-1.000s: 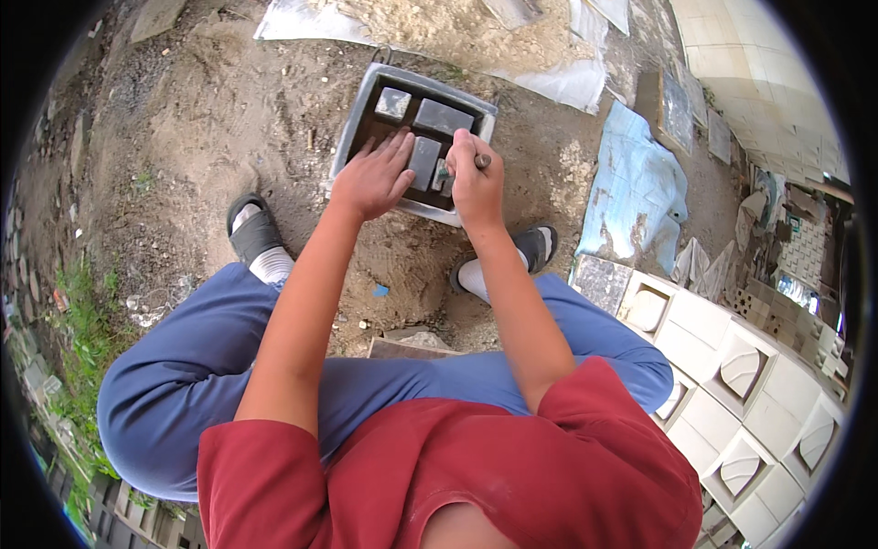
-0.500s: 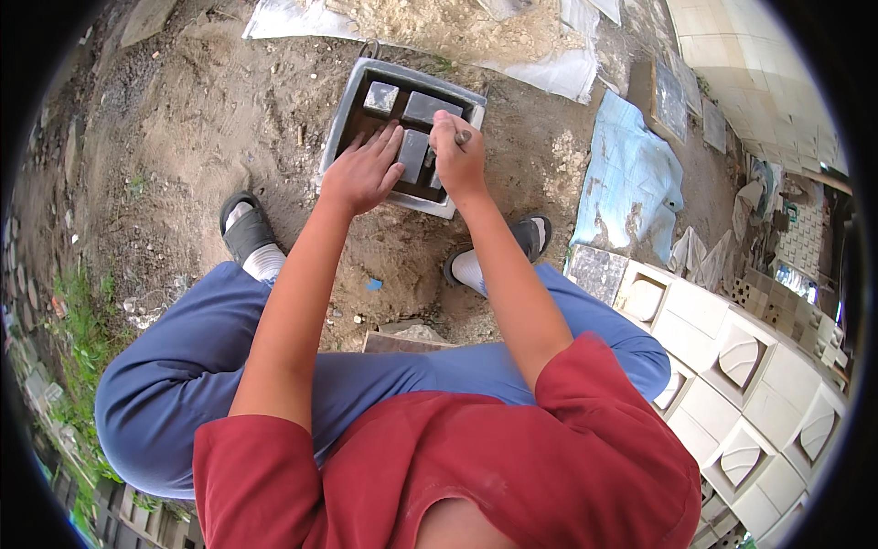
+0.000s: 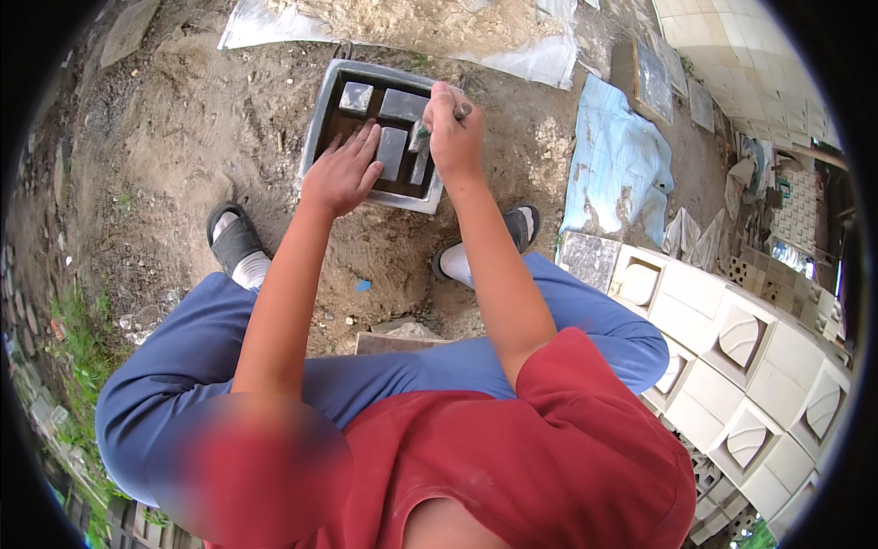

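Two hands were down over a grey square mould (image 3: 322,119) that sat on the sandy ground between my feet. My left hand (image 3: 343,174) lay flat and open, fingers spread a little, palm pressed onto the near left part of the mould with the fingertips touching a grey block (image 3: 392,151) in its middle; it held nothing. My right hand (image 3: 453,133) was curled into a fist around a thin dark tool (image 3: 462,111), of which I could see only the end poking out by the thumb, so I could not tell what kind it was. That fist hovered over the right side of the mould, just above the inner blocks. Two more grey blocks (image 3: 357,96) sat along the far edge inside the frame, dark gaps showing between them.

On my right a blue sheet (image 3: 617,165) lay crumpled on the dirt, well apart from the mould, and a row of white moulded blocks (image 3: 732,329) ran along beside my right knee. My sandalled left foot (image 3: 233,242) rested near the mould's near left corner.
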{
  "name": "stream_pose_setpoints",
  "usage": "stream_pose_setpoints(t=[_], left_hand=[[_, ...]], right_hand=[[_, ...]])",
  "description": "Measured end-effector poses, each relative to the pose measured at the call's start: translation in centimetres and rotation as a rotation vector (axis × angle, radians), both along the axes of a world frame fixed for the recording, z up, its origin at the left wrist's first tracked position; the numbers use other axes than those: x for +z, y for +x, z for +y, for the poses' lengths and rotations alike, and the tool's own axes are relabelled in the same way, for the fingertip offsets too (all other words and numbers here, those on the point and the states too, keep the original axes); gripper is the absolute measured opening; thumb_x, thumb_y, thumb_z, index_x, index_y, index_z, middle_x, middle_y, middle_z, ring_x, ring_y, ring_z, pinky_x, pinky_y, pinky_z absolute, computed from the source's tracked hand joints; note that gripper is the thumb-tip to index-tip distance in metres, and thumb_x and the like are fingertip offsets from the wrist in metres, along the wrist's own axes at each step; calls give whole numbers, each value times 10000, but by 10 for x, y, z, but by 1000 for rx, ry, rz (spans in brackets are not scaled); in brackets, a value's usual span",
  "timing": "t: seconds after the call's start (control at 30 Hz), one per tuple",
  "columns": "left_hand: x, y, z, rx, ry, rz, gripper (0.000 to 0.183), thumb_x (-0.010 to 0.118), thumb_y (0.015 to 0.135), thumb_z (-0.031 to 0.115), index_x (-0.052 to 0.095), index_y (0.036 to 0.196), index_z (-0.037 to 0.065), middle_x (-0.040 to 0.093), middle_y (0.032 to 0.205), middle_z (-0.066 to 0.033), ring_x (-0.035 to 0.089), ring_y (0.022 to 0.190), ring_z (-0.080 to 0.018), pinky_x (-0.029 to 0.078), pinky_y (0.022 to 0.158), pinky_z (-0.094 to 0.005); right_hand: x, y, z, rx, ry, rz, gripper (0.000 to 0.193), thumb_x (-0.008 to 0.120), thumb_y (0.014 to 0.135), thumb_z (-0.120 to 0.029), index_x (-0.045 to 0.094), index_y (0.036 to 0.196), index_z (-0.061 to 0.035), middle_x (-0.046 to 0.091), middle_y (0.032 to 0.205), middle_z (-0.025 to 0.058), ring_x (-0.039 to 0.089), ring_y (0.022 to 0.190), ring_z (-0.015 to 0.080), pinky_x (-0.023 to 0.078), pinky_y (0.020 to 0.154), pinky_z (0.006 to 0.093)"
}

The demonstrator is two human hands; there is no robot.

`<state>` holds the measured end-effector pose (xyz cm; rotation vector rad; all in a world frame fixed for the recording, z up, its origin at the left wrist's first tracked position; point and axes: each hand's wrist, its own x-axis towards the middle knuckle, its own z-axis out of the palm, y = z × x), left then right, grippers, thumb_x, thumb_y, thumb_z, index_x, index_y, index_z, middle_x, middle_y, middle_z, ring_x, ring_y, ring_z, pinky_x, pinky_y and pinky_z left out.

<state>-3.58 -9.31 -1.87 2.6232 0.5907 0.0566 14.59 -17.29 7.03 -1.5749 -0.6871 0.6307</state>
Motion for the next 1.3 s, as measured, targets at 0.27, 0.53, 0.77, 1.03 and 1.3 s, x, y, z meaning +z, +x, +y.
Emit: stream_pose_setpoints(t=[0.27, 0.53, 0.77, 1.03, 1.3], left_hand=[[0, -1, 3, -9, 19, -5, 670, 372, 1093, 379, 249, 1661, 46, 299, 1717, -147, 336, 1554, -313, 264, 1282, -485], [-10, -7, 4, 1, 29, -16, 665, 376, 1097, 403, 275, 1654, 55, 319, 1710, -132, 387, 1522, -313, 299, 1265, -498], [-9, -3, 6, -20, 29, -33, 659, 364, 1100, 404, 285, 1648, 48, 327, 1703, -153, 404, 1508, -336, 304, 1258, -500], [-7, -3, 3, -1, -44, -29, 673, 361, 1100, 405, 255, 1660, 47, 315, 1709, -157, 358, 1540, -336, 277, 1275, -482], [-8, 0, 0, -11, -37, -46, 683, 380, 1085, 418, 293, 1636, 25, 326, 1701, -172, 389, 1526, -327, 305, 1262, -500]], right_hand=[[-1, -6, 6, 0, -17, -12, 455, 553, 1080, -323, 553, 769, 9, 526, 638, 47, 458, 625, 152, 405, 616, 371], [13, -17, 1, -19, 25, -28, 438, 560, 1071, -297, 522, 780, 28, 435, 624, 125, 362, 618, 216, 370, 611, 418], [5, -11, -8, 68, -22, -24, 442, 559, 1073, -312, 547, 790, 28, 460, 622, 91, 410, 620, 185, 387, 619, 409], [6, -12, -10, 64, -86, -78, 464, 527, 1089, -343, 576, 799, 15, 526, 637, 97, 498, 617, 207, 430, 637, 398], [4, -8, -2, 130, -151, -140, 476, 517, 1089, -352, 561, 805, 28, 484, 635, 100, 428, 632, 204, 405, 636, 408]])
